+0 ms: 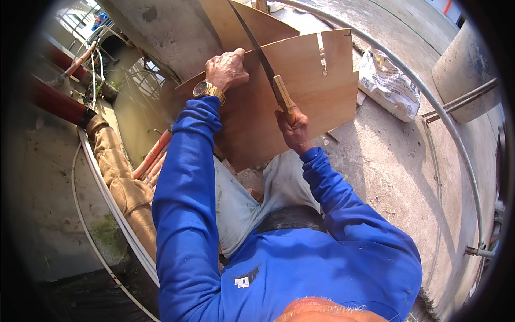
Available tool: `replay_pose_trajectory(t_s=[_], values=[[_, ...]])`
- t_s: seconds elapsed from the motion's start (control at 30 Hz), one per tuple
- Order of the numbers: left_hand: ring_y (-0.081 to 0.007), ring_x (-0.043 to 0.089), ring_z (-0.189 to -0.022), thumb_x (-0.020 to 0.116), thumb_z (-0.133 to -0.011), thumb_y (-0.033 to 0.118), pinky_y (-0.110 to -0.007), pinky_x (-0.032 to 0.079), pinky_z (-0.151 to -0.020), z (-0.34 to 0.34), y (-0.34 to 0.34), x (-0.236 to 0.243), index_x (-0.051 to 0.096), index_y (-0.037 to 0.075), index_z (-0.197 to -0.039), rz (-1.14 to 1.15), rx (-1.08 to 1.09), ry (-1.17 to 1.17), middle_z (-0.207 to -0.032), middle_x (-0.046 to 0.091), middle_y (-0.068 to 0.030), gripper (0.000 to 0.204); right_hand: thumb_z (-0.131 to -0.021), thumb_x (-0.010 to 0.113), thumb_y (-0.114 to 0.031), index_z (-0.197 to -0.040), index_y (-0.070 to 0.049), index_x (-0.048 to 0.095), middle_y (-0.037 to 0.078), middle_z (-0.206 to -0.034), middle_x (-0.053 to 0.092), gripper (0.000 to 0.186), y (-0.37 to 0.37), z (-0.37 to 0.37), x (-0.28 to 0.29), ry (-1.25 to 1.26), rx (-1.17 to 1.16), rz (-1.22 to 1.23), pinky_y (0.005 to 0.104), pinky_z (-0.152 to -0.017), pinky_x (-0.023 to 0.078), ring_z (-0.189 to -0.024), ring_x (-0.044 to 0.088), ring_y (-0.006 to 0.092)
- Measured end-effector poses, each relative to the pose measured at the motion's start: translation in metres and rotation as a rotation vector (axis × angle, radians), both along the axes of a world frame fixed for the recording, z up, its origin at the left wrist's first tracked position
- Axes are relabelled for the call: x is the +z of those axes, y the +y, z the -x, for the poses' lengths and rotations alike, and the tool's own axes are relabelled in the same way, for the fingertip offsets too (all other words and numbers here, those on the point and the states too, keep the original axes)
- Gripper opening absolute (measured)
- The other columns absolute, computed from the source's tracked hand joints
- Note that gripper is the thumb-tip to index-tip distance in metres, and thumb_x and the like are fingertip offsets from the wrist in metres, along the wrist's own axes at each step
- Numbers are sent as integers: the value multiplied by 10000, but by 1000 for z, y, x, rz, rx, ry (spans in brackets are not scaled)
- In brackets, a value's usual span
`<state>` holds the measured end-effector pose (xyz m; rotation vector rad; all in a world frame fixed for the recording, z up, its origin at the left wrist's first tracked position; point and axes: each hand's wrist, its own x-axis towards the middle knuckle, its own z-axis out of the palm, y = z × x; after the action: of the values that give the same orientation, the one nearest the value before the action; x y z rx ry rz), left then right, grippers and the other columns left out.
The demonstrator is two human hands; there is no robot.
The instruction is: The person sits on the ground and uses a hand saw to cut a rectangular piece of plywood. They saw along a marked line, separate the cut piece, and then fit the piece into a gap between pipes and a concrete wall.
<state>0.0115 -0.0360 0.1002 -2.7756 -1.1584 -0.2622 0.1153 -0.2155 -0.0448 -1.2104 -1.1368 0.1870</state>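
Note:
In my right hand (pixel 294 130) is a handsaw (pixel 282 95), gripped by its light wooden handle. Its long dark blade slants up and away to the left, across the upper edge of a brown plywood sheet (pixel 322 88). My left hand (pixel 226 70) is closed over that edge, left of the blade, with a gold watch (pixel 210 91) on the wrist. The sheet stands tilted in front of my legs, and a pale, broken-looking strip marks its upper right part. Behind it leans another plywood piece (pixel 257 21). Whether the saw teeth sit in a cut is unclear.
A white printed bag (pixel 389 86) lies on the concrete floor to the right, near a large grey drum (pixel 466 64). A bent metal pipe (pixel 448 121) arcs along that side. To the left are a concrete block (pixel 161 35), red pipes (pixel 59 104) and a burlap-wrapped pipe (pixel 120 180).

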Motion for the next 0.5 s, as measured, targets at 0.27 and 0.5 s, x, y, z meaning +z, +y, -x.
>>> replay_pose_trajectory(t_s=[0.27,0.5], values=[[-396,693,-1062,766,-831,455,-519,543,-891,7,23,2,647,106,-1188,101,-16,3,-1103,732,-197,514,-914,692,-35,-1376,-27,546,210,-833,664,484,-127,24,12,-16,3,300,355,-663,544,-717,719,285],[-415,696,-1013,744,-791,356,-514,550,-855,-10,21,2,640,110,-1102,33,-68,-49,-1044,736,-189,409,-935,662,-69,-1274,16,583,161,-874,661,358,-103,7,42,-2,24,333,336,-686,517,-768,631,208]])
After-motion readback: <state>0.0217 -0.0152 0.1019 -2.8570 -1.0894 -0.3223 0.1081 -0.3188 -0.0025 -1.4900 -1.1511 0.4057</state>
